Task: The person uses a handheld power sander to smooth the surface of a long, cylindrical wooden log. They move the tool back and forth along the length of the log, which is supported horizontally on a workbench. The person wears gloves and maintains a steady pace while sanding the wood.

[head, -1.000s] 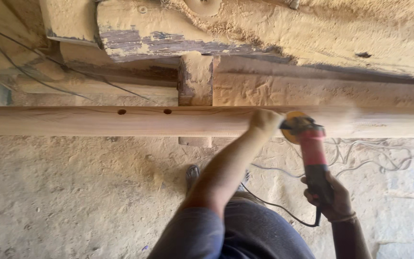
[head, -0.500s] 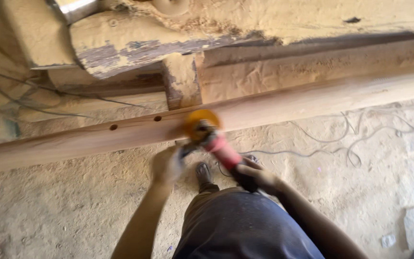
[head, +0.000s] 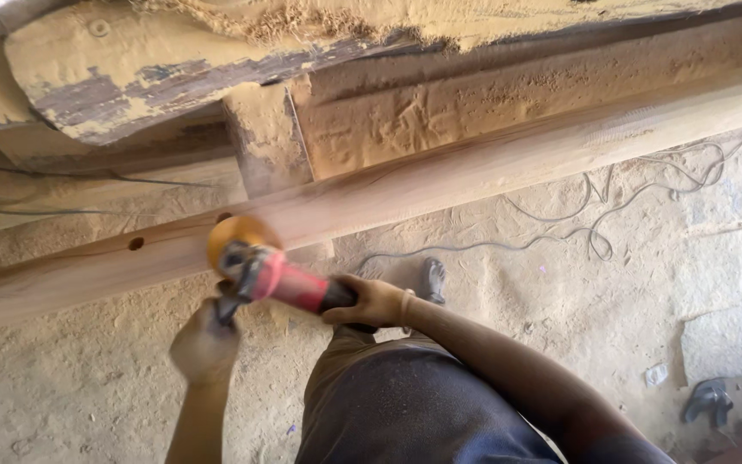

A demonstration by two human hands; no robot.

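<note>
Red-bodied angle grinder [head: 281, 282] sits left of centre, its yellow disc on the long wooden beam [head: 440, 185]; right hand [head: 371, 301] grips its body, left hand [head: 205, 344] clasps the side handle.

Grinder [head: 259, 266] further left along beam [head: 474, 176]

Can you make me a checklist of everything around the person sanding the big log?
Surface: sawdust-covered floor.
Job's things: long wooden beam with a round hole; red angle grinder, its yellow disc on the beam.
Clutter: dark sandal lower right.
Hands: right hand grips the grinder body; left hand holds its side handle.
Cables: thin cord looping over the floor.
Surroundings: dusty wooden machine frame behind the beam.
</note>
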